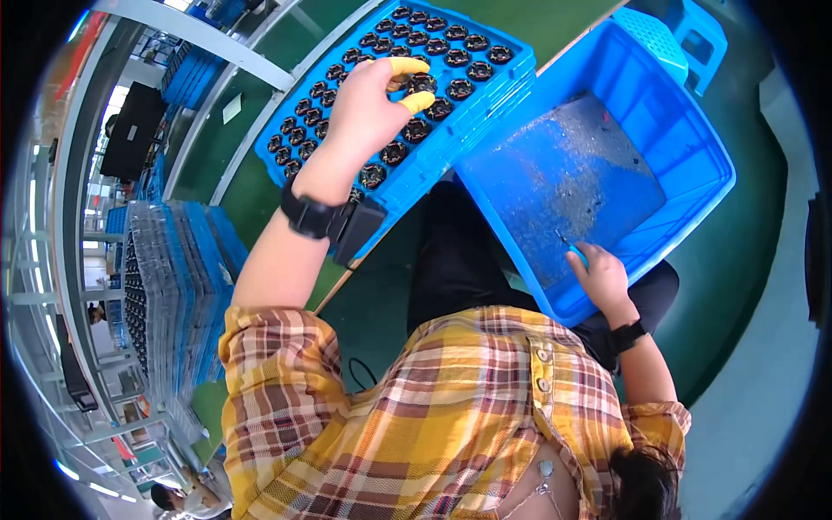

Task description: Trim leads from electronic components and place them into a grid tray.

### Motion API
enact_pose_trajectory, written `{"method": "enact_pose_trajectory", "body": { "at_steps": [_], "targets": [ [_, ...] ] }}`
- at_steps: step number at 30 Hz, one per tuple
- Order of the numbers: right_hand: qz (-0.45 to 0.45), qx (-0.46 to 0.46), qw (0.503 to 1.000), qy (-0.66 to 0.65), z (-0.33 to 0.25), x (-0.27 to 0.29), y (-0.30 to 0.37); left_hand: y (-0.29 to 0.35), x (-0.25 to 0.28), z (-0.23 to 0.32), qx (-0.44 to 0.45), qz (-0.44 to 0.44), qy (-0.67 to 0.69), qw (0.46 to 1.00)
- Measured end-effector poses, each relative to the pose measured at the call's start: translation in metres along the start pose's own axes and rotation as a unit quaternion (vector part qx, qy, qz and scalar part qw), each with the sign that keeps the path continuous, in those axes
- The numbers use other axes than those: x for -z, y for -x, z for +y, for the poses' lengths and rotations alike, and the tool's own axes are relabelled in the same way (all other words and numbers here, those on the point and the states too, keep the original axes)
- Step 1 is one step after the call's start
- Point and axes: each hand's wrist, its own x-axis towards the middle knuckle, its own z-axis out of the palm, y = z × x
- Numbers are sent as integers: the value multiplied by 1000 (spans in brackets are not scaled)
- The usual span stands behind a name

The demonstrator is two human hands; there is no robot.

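My left hand [371, 106] reaches over a blue plastic tray [472, 126], which is filled with rows of small round black parts with coppery and pale bits, like motor stators. Yellow covers sheathe its thumb and forefinger, which curve round the two sides of one round black part [422, 83] still in its row. Over on the right, my right hand [600, 279] is closed round the blue handle of a small hand tool [575, 249]. The tool's thin dark tip points into a large blue bin [693, 204]; its exact kind is hard to make out.
Small shiny scraps [568, 186] lie scattered on the bin's bottom. The tray rests atop other blue trays on a green bench [555, 26]. A blue plastic stool [698, 39] stands behind the bin. Tall stacks of clear and blue trays [178, 286] fill the left side.
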Motion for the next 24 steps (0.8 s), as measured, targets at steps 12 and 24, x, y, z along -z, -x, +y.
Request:
{"method": "enact_pose_trajectory", "body": {
  "at_steps": [12,24],
  "targets": [
    [-13,24,1000,-1,-10,7,3,-47,-25,-17,1,-43,-110,993],
    [-27,7,1000,-8,-11,10,4,-34,-21,11,-132,-99,-74,984]
  ]
}}
